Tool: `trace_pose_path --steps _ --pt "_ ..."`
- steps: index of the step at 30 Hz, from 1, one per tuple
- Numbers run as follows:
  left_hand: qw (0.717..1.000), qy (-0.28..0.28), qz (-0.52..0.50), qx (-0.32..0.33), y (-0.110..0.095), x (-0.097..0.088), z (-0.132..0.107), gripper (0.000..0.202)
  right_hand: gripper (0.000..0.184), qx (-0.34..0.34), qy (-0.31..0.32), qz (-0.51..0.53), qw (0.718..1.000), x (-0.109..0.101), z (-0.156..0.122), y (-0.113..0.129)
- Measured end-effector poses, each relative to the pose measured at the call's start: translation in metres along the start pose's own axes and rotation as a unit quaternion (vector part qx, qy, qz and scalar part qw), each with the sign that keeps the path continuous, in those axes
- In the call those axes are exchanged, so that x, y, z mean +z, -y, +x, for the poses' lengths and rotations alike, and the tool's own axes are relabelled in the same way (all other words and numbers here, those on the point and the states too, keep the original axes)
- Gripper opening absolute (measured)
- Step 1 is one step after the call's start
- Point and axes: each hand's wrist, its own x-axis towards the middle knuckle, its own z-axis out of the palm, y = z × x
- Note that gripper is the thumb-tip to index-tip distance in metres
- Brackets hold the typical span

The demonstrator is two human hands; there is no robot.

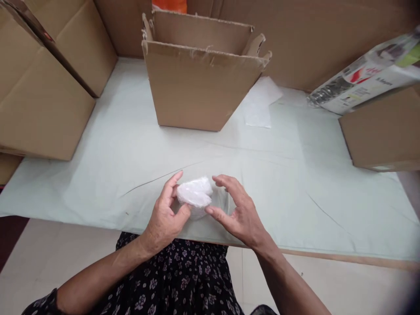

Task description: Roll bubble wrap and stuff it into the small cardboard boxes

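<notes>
A small white folded bundle [194, 192], soft-looking and slightly shiny, is near the front edge of the table. Clear plastic film [223, 199] seems to lie beside and under it. My left hand [167, 212] holds the bundle from the left, thumb at the front and fingers behind. On the other side is my right hand [238, 210], its thumb and fingers apart in a curve around the bundle's right side. Its thumb tip is close to the bundle's lower right corner; I cannot tell whether it touches. What the bundle contains is hidden.
A tall open cardboard box [203, 87] stands upright at the back middle, with thin white sheets [260, 105] behind its right side. Large cartons [42, 105] stand left. A smaller carton [387, 131] and a plastic-wrapped pack [357, 83] are right. Pale green cloth [278, 188] covers the table.
</notes>
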Motion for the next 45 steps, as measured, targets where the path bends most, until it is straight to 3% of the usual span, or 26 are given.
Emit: trace_pose_path --steps 2,4,6,9,12,14,18,19,23,27,29,31,34,37,40,43,45 --pt "0.995 0.024 0.072 0.063 -0.001 -0.002 -0.002 0.064 0.075 -0.010 0.042 0.040 0.998 -0.004 0.003 0.004" --pt "0.989 0.037 0.096 0.107 -0.002 -0.003 -0.002 0.065 0.057 0.000 0.047 0.080 0.996 -0.005 0.008 0.010" --pt "0.989 0.040 0.072 0.122 -0.002 -0.003 0.000 0.076 0.027 0.033 0.001 0.119 0.992 -0.004 0.012 0.016" --pt "0.994 0.094 0.005 0.064 -0.002 -0.002 0.004 0.091 0.020 0.096 -0.051 0.179 0.978 0.000 0.016 0.018" --pt "0.991 0.131 0.003 -0.027 -0.002 -0.003 0.008 0.081 0.019 0.105 -0.030 0.179 0.978 -0.001 0.015 0.010" --pt "0.990 0.128 0.041 -0.048 -0.002 -0.007 0.011 0.077 0.026 0.079 -0.009 0.154 0.985 -0.008 0.014 0.002" --pt "0.975 0.190 0.111 -0.017 -0.005 -0.018 0.020 0.080 0.078 0.023 0.090 0.124 0.988 -0.029 0.019 -0.009" --pt "0.971 0.204 0.125 -0.003 -0.007 -0.020 0.024 0.081 0.077 0.019 0.121 0.108 0.987 -0.033 0.023 -0.008" --pt "0.958 0.232 0.163 0.033 -0.017 -0.027 0.038 0.086 0.018 0.044 0.219 0.053 0.973 -0.035 0.043 0.003" --pt "0.952 0.254 0.162 0.062 -0.038 -0.042 0.054 0.080 0.017 0.045 0.217 0.053 0.974 -0.046 0.066 0.019" --pt "0.954 0.209 0.160 0.148 -0.058 -0.054 0.067 0.079 0.017 0.032 0.175 0.064 0.982 -0.063 0.079 0.027" --pt "0.939 0.095 0.180 0.277 -0.085 -0.066 0.088 0.078 0.017 0.025 0.096 0.091 0.991 -0.086 0.093 0.035" --pt "0.866 -0.087 0.239 0.431 -0.122 -0.078 0.134 0.067 0.016 0.033 -0.057 0.128 0.990 -0.121 0.126 0.051" --pt "0.800 -0.145 0.293 0.503 -0.135 -0.078 0.181 0.059 0.013 0.010 -0.141 0.155 0.978 -0.139 0.172 0.070" --pt "0.764 -0.187 0.299 0.540 -0.121 -0.070 0.203 0.061 0.014 -0.005 -0.126 0.209 0.970 -0.136 0.222 0.088" --pt "0.749 -0.244 0.270 0.554 -0.100 -0.063 0.202 0.058 0.017 0.037 -0.059 0.254 0.965 -0.119 0.264 0.094" --pt "0.744 -0.261 0.263 0.556 -0.091 -0.062 0.199 0.044 0.010 0.080 -0.001 0.238 0.968 -0.105 0.285 0.089"
